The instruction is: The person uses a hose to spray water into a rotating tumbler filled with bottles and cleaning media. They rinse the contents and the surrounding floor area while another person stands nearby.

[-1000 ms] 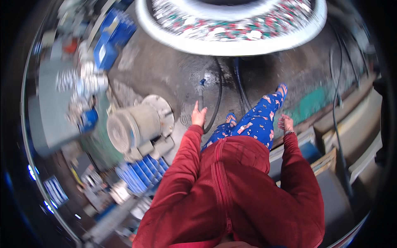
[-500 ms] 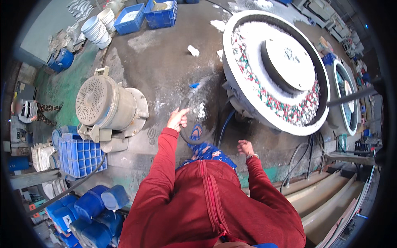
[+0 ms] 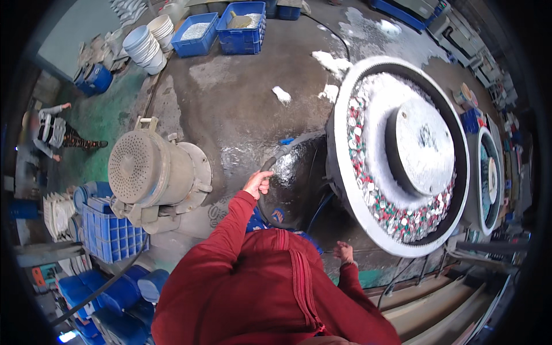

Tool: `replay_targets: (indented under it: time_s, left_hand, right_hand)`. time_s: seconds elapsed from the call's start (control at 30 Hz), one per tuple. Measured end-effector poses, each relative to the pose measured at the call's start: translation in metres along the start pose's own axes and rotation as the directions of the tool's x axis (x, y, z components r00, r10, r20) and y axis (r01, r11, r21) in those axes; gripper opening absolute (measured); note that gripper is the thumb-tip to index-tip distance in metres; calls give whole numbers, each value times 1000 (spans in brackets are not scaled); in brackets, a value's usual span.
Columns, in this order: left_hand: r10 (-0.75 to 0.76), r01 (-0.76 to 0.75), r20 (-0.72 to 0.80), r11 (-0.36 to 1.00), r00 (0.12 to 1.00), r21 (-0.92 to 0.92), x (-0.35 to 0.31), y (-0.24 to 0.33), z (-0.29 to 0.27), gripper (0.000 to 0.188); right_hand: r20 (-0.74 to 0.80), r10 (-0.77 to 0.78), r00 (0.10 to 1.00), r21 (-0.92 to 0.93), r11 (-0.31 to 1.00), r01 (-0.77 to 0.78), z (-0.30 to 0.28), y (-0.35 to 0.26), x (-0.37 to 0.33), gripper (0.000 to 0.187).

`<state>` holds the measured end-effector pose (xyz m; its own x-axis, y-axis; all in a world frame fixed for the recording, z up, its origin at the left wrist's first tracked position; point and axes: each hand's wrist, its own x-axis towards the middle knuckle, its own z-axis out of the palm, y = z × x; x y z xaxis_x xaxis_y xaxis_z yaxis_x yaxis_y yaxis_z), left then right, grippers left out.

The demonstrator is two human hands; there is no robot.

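My left hand (image 3: 257, 184) is closed around a dark flexible hose (image 3: 265, 210), held out in front of me over the wet floor. A small blue piece (image 3: 286, 141) shows by the hose's far end, and a pale streak, perhaps water, runs from there toward the big tub. My right hand (image 3: 344, 252) hangs low by the near side of the round tub (image 3: 338, 126), fingers loosely curled and apart, with nothing visible in it. White foam (image 3: 374, 155) and many small red, green and white pieces (image 3: 397, 221) fill the tub around its raised centre (image 3: 425, 146).
A beige machine with a perforated lid (image 3: 135, 167) stands at left. Blue crates (image 3: 241, 37), stacked white buckets (image 3: 144, 49) and blue drums (image 3: 118, 287) lie around. Another person (image 3: 54, 129) is at far left. A second round tub (image 3: 489, 178) and channels (image 3: 425, 313) are at right.
The whole view has shifted, so the tub and machine sit lower in the picture. My left hand still grips the hose, now pointing more to the right. The other person's arms have spread.
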<state>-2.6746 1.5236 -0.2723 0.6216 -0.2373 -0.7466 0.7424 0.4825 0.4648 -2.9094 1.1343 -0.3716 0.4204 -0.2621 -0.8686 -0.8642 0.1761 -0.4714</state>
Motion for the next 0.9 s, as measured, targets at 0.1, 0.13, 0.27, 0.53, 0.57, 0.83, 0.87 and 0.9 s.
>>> replay_targets:
  time_s: [0.1,0.13,0.27,0.53,0.57,0.83,0.87,0.9]
  left_hand:
    - [13,-31,-113,987,993,-158,36,20,-3,24]
    - [-9,-32,-193,978,981,-208,47,28,-7,24]
    - [-2,-157,-418,925,909,-346,93,67,-13,19]
    - [-104,79,-91,968,990,-238,187,174,-53,27]
    - [-138,130,-32,976,990,-176,199,187,-53,30]
    - [-425,392,263,904,866,171,254,236,-3,25]
    - [-542,512,310,840,781,180,269,237,3,35]
    - [-583,573,316,808,749,134,285,232,6,45]
  right_hand:
    - [-119,-69,990,95,992,80,-13,-7,-8,27]
    - [-164,-53,985,183,980,83,-16,-4,-10,28]
    - [-291,8,957,336,937,95,-11,50,-21,29]
    - [-238,323,916,446,874,-192,119,94,-88,22]
    - [-202,251,947,377,912,-162,142,72,-96,21]
    - [-547,-322,773,-225,946,235,269,-178,-98,37]
    - [-550,-318,772,-200,948,248,275,-186,-105,35]
    - [-596,-254,762,-137,967,215,283,-186,-114,35]
